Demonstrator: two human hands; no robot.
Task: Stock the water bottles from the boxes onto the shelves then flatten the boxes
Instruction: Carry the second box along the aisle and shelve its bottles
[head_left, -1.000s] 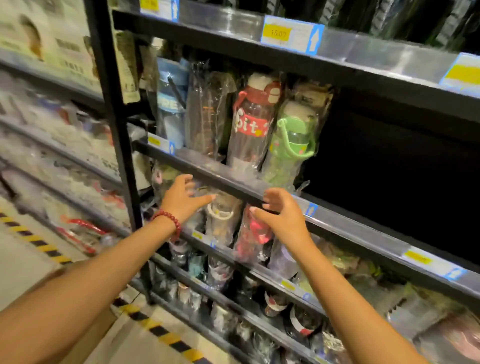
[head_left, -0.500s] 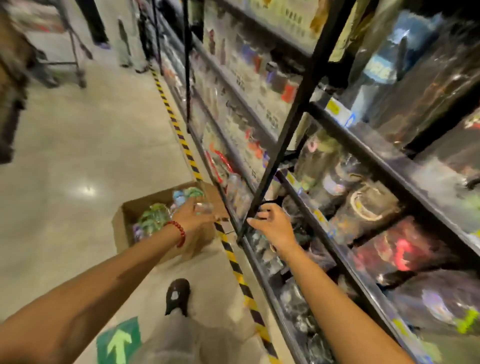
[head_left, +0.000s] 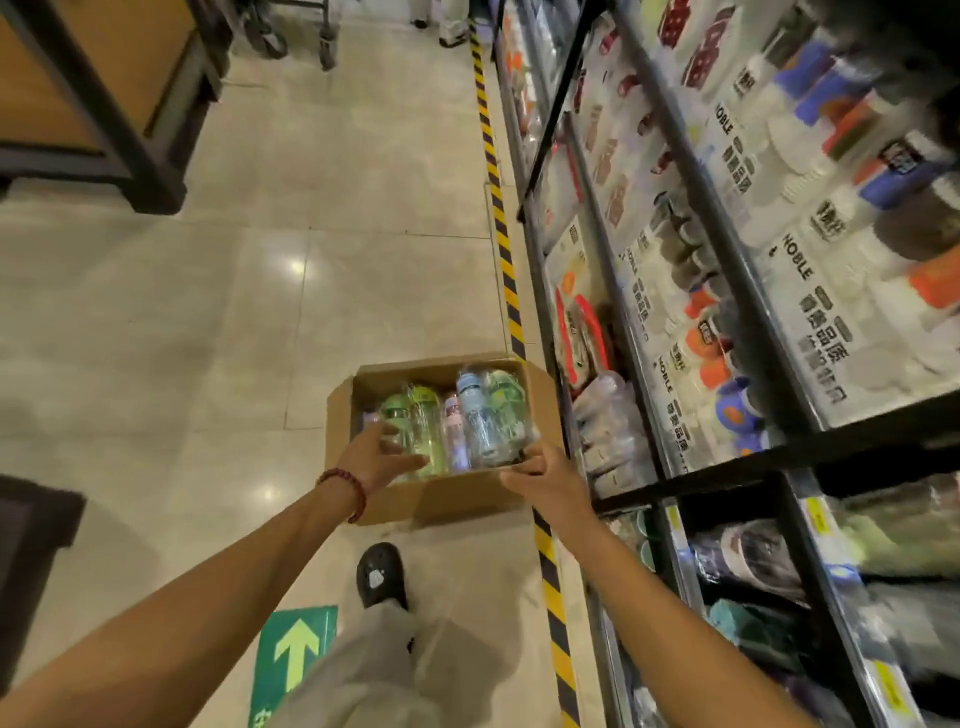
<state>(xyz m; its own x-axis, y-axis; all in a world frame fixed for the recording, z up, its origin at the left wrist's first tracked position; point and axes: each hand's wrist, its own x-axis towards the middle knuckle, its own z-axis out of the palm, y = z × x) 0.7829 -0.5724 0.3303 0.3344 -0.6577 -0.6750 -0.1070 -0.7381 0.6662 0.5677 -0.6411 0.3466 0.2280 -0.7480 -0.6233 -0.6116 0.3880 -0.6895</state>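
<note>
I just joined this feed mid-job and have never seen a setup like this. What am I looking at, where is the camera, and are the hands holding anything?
There is no machine here: a person is working with two bare hands. The single picture comes from a wide-angle camera worn on their head, looking forward and down, so the arms reach in from the bottom edge.

On the shop floor stands an open cardboard box beside the yellow-black floor tape. It holds plastic-wrapped water bottles, green, pink and pale blue.

The left hand, with a red bead bracelet, reaches to the green bottles with spread fingers; no grip shows yet. The right hand is at the box's near right corner; its grip is hidden.

Stocked shelves run along the right.
</note>
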